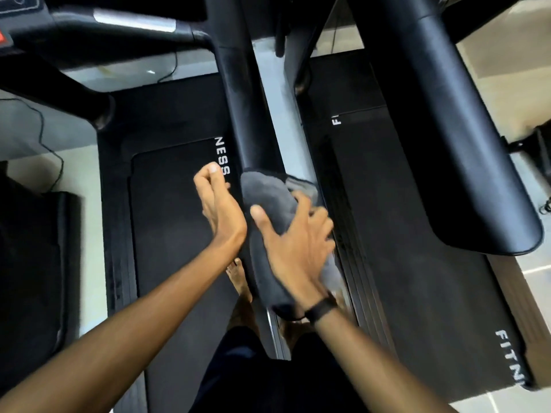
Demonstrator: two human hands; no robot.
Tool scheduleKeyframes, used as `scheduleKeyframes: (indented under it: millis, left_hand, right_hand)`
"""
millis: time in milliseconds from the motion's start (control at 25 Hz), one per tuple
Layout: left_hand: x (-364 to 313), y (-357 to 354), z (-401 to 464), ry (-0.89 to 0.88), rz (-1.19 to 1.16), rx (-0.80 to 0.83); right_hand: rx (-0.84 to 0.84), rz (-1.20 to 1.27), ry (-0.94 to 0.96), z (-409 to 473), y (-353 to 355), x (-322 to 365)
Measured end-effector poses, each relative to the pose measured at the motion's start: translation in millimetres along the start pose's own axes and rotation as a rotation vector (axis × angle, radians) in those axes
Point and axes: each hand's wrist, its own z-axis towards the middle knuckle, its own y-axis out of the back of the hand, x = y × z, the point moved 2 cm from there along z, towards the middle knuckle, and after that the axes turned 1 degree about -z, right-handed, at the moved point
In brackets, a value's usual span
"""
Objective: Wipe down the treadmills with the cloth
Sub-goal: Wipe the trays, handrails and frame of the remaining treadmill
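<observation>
A grey cloth [265, 201] is wrapped over the near end of the left treadmill's black right handrail [238, 108]. My right hand [295, 242] presses on the cloth from the right and grips it; a black band sits on that wrist. My left hand [219, 204] is just left of the rail, fingers loosely curled, holding nothing that I can see. The left treadmill's belt [176, 234] lies below my hands. A second treadmill's belt [402, 234] runs on the right.
A thick black handrail [447, 129] of the right treadmill crosses the upper right. The left treadmill's console and crossbar [119, 25] are at the top left. My bare feet [238, 281] stand on the belt. A cable [44, 135] trails on the tiled floor at left.
</observation>
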Motion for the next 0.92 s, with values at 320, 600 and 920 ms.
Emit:
scheduleKeyframes:
  millis: [320,600,920]
  left_hand:
    - [-32,-19,50,-0.348,0.146,0.198]
    - [-59,-79,102,-0.723,0.291,0.375]
    - [-59,-87,108,-0.74,0.354,0.415]
  right_hand:
    - [0.258,0.537,-0.406,106,-27,-42]
    - [-0.166,-0.095,-0.13,65,-7,55]
    - [-0.448,0.571,-0.679,100,-29,-55]
